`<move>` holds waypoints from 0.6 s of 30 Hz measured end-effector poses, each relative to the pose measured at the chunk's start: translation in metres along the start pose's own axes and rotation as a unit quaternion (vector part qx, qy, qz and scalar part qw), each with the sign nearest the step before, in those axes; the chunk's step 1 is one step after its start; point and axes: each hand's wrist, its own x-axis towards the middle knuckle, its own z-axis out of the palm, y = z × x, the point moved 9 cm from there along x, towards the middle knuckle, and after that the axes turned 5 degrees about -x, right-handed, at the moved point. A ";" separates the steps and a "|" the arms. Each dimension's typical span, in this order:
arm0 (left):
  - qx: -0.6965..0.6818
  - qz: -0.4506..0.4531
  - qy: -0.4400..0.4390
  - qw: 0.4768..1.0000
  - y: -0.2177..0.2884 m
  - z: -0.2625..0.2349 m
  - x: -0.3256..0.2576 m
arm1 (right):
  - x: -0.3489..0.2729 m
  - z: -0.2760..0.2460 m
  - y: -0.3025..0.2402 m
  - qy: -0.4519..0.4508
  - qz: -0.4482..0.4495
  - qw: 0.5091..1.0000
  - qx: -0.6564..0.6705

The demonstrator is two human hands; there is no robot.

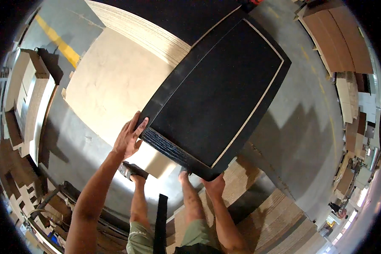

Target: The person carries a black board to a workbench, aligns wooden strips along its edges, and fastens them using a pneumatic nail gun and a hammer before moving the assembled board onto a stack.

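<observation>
Head view shows a black panel slanting from the centre out toward one o'clock, raised at an angle over a broad pale board that lies at ten o'clock. A thin, light-coloured line runs just inside the panel's far and right-hand edges, and dark ridged layers show along part of its near edge. At nine o'clock from the centre, the left hand sets its outstretched fingers against the panel's left near corner; whether they clamp it I cannot tell. At five o'clock, the right hand is closed around the panel's lowest corner, with some fingers hidden beneath. Toward eleven o'clock, a thick layered pale edge rises beside the pale board, bordering a black surface. A yellow floor stripe lies at ten o'clock, farther out than the board. Piled boards stand at nine o'clock near the rim, brown boxes at two, and layered brown sheets between four and five. The person's legs in green shorts come in at six o'clock, beside a black strap.
</observation>
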 end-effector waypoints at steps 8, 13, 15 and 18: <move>-0.054 -0.093 -0.019 0.994 -0.013 0.000 0.012 | 0.005 -0.002 0.002 -0.004 0.003 1.000 -0.021; -0.035 -0.115 -0.036 0.992 -0.023 -0.006 0.012 | 0.005 0.001 -0.001 -0.013 0.021 0.999 -0.021; -0.036 -0.093 -0.027 0.995 -0.019 -0.007 0.014 | 0.004 -0.001 0.000 -0.001 0.012 1.000 -0.001; -0.044 -0.088 -0.018 0.995 -0.021 -0.005 0.012 | 0.003 0.002 0.004 0.000 0.024 0.999 -0.025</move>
